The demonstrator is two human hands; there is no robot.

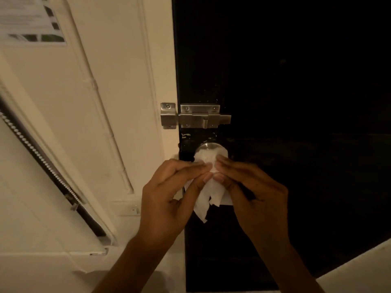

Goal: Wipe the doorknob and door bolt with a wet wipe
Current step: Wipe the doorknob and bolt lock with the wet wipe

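Observation:
A white wet wipe [206, 195] hangs crumpled between both hands, pinched at its top. My left hand [167, 195] grips it from the left with thumb and fingertips, and my right hand [254, 191] grips it from the right. Just behind the wipe's upper part a round metal doorknob [208, 146] sticks out of the black door [296, 102]; the wipe covers its lower half. Above the knob sits a steel door bolt [203, 119] on the door, with its keeper plate [168, 115] on the cream frame.
The cream door frame and wall [118, 92] fill the left side, with a thin conduit running down it and a printed notice [31, 20] at the top left. A dark strip with a beaded edge [48, 166] slants along the lower left.

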